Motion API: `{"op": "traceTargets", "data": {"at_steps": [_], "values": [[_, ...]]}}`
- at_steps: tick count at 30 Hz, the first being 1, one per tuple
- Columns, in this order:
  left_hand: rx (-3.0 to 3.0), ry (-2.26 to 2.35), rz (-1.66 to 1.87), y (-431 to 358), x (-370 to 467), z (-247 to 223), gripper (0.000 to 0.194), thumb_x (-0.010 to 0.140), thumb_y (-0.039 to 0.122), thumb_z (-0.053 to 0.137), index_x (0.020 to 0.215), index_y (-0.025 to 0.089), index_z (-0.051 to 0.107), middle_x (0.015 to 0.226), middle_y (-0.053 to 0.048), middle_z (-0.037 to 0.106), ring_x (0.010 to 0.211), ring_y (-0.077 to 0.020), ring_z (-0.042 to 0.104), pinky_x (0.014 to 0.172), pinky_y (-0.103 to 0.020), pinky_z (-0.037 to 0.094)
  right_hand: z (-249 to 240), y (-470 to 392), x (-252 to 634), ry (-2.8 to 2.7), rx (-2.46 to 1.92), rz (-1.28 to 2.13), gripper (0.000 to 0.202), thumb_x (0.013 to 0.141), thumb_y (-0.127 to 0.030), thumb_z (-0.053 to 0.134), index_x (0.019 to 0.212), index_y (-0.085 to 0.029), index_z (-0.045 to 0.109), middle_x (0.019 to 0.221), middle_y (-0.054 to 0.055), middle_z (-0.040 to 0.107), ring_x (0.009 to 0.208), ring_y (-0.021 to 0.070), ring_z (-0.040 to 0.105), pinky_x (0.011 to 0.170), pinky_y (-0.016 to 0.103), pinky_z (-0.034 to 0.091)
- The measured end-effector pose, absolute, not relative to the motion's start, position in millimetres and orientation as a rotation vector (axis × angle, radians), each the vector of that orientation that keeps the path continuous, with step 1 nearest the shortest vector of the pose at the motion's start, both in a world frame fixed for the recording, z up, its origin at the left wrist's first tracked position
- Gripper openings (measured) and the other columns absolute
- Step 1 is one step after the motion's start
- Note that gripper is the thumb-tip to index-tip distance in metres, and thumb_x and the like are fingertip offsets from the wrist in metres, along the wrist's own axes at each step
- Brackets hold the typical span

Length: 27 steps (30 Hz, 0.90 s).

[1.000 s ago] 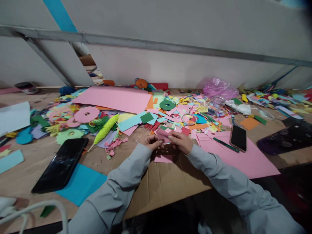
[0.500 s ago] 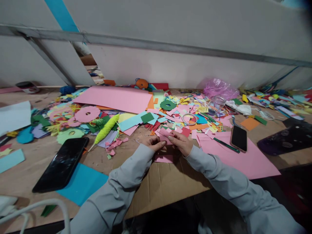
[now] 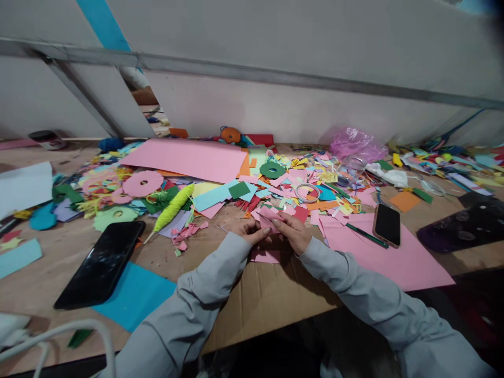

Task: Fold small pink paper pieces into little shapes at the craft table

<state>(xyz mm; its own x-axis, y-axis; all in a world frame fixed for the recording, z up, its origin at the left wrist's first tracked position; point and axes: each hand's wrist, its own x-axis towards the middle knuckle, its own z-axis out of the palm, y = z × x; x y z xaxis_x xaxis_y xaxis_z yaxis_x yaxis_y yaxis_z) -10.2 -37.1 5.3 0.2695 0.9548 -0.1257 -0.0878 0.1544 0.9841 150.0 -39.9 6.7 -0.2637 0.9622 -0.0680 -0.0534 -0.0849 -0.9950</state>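
Between my two hands is a small piece of pink paper (image 3: 269, 215), held up over a sheet of brown cardboard (image 3: 260, 304). My left hand (image 3: 250, 231) pinches its left side, thumb on top. On the right side, my right hand (image 3: 292, 231) grips it with thumb and fingers. A thin dark line crosses the paper near my right fingers; I cannot make out what it is. Another pink strip (image 3: 265, 256) lies on the cardboard just below my hands. Pink crumpled scraps (image 3: 187, 234) lie left of my left hand.
A black tablet-like device (image 3: 100, 265) rests on blue paper (image 3: 136, 296) at left. Beyond my hands are many paper scraps, a yellow-green yarn spindle (image 3: 173, 208) and a tape roll (image 3: 307, 192). At right, a phone (image 3: 387, 224) and green pen (image 3: 367, 234) lie on pink paper (image 3: 413, 268).
The view has shifted very slightly. Both hands keep the same hold on the pink paper, with only a small movement of the fingers.
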Motion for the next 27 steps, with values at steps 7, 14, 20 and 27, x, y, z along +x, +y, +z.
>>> {"op": "traceTargets", "data": {"at_steps": [7, 14, 20, 27], "values": [[1.093, 1.025, 0.985, -36, -11, 3, 0.036, 0.058, 0.046, 0.078, 0.061, 0.015, 0.059, 0.055, -0.002, 0.067, 0.039, -0.0073, 0.05, 0.039, -0.019, 0.035, 5, -32, 158, -1.451, -1.155, 1.314, 0.038, 0.08, -0.056, 0.055, 0.076, -0.018, 0.054, 0.056, -0.005, 0.042, 0.051, 0.0095, 0.038, 0.048, 0.024, 0.027], [1.045, 1.104, 1.114, -32, -13, 2, 0.037, 0.058, 0.046, 0.077, 0.066, 0.014, 0.062, 0.057, -0.002, 0.068, 0.035, -0.0051, 0.044, 0.037, -0.02, 0.034, 11, -21, 178, -2.044, -1.5, 0.698, 0.024, 0.086, -0.039, 0.053, 0.095, -0.018, 0.062, 0.078, 0.003, 0.06, 0.072, 0.0166, 0.053, 0.064, 0.028, 0.038], [1.159, 1.124, 1.155, -32, -13, 1, 0.03, 0.063, 0.042, 0.075, 0.063, 0.014, 0.063, 0.056, -0.001, 0.066, 0.039, -0.006, 0.046, 0.04, -0.02, 0.032, 26, -24, 175, -2.098, -1.118, 0.449, 0.028, 0.093, -0.033, 0.041, 0.092, -0.018, 0.065, 0.09, 0.008, 0.061, 0.09, 0.0192, 0.054, 0.081, 0.033, 0.041], [1.151, 1.096, 1.048, -37, -10, 3, 0.032, 0.066, 0.045, 0.073, 0.068, 0.015, 0.062, 0.057, -0.001, 0.066, 0.04, -0.0062, 0.047, 0.04, -0.019, 0.034, 26, -32, 167, -1.923, -1.119, 0.775, 0.027, 0.084, -0.039, 0.058, 0.069, -0.016, 0.061, 0.066, 0.001, 0.055, 0.065, 0.013, 0.05, 0.061, 0.026, 0.038]]}}
